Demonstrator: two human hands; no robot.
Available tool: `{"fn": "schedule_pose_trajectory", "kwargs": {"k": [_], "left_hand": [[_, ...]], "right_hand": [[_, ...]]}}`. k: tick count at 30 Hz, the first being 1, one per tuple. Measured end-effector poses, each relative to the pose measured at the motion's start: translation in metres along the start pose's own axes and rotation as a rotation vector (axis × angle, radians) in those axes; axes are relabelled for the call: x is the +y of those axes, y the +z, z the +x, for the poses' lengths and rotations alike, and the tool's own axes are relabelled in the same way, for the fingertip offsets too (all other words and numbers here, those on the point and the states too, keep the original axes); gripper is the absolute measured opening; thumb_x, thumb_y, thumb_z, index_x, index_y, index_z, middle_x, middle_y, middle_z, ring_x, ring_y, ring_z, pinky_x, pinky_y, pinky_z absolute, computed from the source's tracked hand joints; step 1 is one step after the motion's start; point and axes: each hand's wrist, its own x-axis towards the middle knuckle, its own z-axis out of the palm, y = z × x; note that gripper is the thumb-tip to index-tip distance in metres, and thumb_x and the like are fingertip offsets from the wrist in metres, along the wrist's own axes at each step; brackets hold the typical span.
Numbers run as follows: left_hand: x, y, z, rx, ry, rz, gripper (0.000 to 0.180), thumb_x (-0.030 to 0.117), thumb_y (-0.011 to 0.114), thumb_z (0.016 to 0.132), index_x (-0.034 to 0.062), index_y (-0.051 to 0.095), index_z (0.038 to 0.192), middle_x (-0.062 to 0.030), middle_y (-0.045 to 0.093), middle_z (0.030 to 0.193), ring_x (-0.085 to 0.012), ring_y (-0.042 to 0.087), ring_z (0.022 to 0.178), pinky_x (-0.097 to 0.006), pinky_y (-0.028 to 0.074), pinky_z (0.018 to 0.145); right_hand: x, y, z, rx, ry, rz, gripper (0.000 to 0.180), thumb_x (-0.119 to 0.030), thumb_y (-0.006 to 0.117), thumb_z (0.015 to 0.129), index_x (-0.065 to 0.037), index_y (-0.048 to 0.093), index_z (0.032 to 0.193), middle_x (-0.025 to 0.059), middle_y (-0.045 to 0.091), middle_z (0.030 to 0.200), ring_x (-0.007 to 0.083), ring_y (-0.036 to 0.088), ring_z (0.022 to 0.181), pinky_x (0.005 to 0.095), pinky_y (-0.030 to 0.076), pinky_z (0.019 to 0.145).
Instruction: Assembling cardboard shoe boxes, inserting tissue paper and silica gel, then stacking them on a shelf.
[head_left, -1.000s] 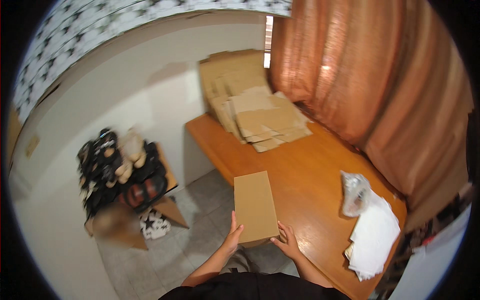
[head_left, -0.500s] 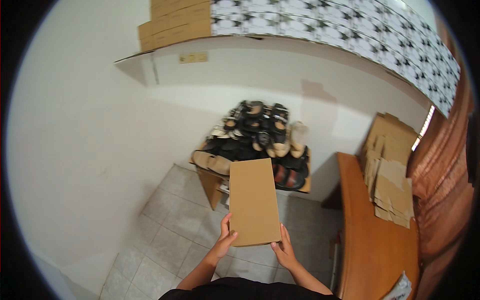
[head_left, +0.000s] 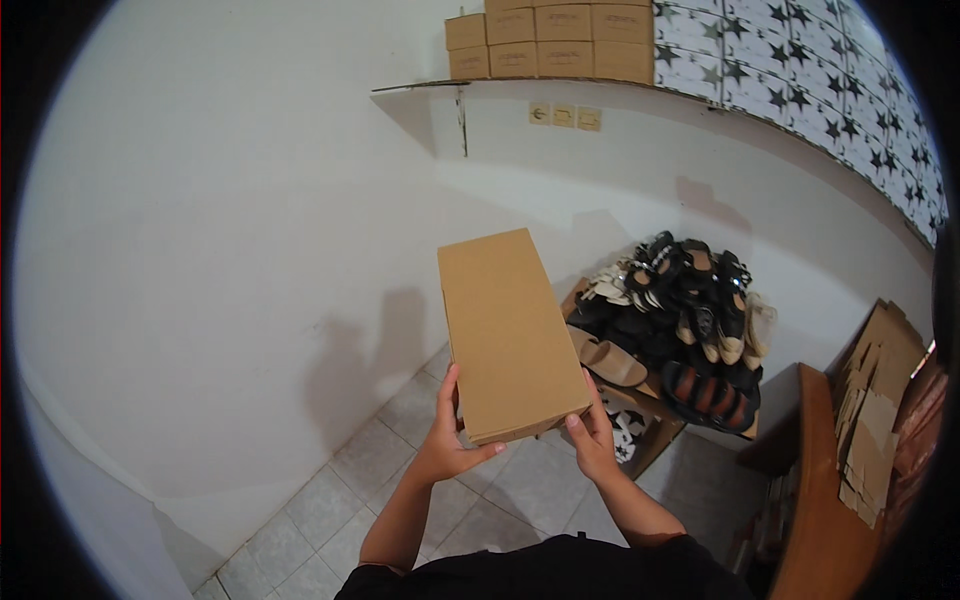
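A closed brown cardboard box (head_left: 510,335), long and flat like a shoebox, is held out before me, tilted a little to the left. My left hand (head_left: 452,435) grips its near left corner, thumb along the near edge. At the near right corner, my right hand (head_left: 594,432) clasps it with the thumb on the near end. Both hands carry the box in the air above the tiled floor. Whatever the box contains is hidden.
Right of the box, a small wooden table (head_left: 655,405) bears a pile of black and beige shoes (head_left: 700,290). A high shelf (head_left: 420,88) carries brown boxes (head_left: 565,60) and star-patterned boxes (head_left: 790,95). Flattened cardboard (head_left: 870,410) lies on a wooden desk (head_left: 815,480) at far right.
My view has swung left, so the shelf, shoes and desk now appear farther right. The box is higher in view and more tilted, still held in both hands.
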Motion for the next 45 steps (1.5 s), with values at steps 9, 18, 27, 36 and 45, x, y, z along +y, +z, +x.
{"fn": "schedule_pose_trajectory", "kwargs": {"k": [9, 18, 27, 36, 45], "left_hand": [[-0.055, -0.117, 0.113, 0.182, 0.134, 0.075, 0.113, 0.007, 0.079, 0.066, 0.0115, -0.002, 0.144, -0.0137, 0.019, 0.146, -0.0272, 0.025, 0.134, -0.042, 0.031, 0.104], [-0.055, -0.241, 0.349, 0.313, 0.485, 0.093, 0.107, 0.012, 0.079, 0.064, 0.0111, 0.007, 0.144, -0.0126, 0.029, 0.140, -0.0254, 0.033, 0.129, -0.041, 0.035, 0.102], [-0.078, -0.330, 0.505, 0.434, 0.657, 0.116, 0.094, 0.013, 0.077, 0.068, 0.0050, 0.017, 0.141, -0.0136, 0.035, 0.136, -0.0251, 0.039, 0.124, -0.039, 0.037, 0.100], [-0.104, -0.408, 0.648, 0.325, 0.971, 0.026, 0.090, 0.018, 0.072, 0.072, 0.0077, 0.014, 0.140, -0.0134, 0.040, 0.129, -0.0265, 0.039, 0.123, -0.040, 0.036, 0.100], [-0.074, -0.429, 0.753, 0.183, 1.184, -0.271, 0.084, 0.021, 0.065, 0.080, 0.0085, 0.004, 0.137, -0.0188, 0.035, 0.135, -0.0277, 0.037, 0.124, -0.041, 0.031, 0.103]], "right_hand": [[0.056, 0.069, 0.183, -0.106, -0.235, 0.171, 0.081, -0.001, 0.067, 0.077, 0.002, 0.018, 0.142, 0.0154, 0.025, 0.145, 0.0248, 0.026, 0.134, 0.0370, 0.023, 0.108], [0.059, 0.100, 0.464, -0.207, -0.591, 0.000, 0.092, 0.006, 0.065, 0.070, -0.010, 0.013, 0.145, 0.0121, 0.023, 0.146, 0.0270, 0.027, 0.134, 0.0401, 0.030, 0.107], [0.061, 0.113, 0.648, -0.168, -0.771, -0.238, 0.095, -0.002, 0.068, 0.072, -0.014, 0.009, 0.145, 0.0157, 0.027, 0.144, 0.0305, 0.030, 0.132, 0.0394, 0.032, 0.106], [0.035, 0.122, 0.764, 0.019, -1.180, -0.690, 0.094, -0.008, 0.069, 0.072, -0.006, 0.008, 0.144, 0.0204, 0.029, 0.141, 0.0341, 0.030, 0.131, 0.0399, 0.029, 0.106], [-0.017, 0.126, 0.821, 0.225, -1.257, -0.837, 0.098, -0.014, 0.072, 0.071, -0.012, 0.006, 0.143, 0.0211, 0.029, 0.139, 0.0337, 0.032, 0.129, 0.0415, 0.031, 0.105]]}}
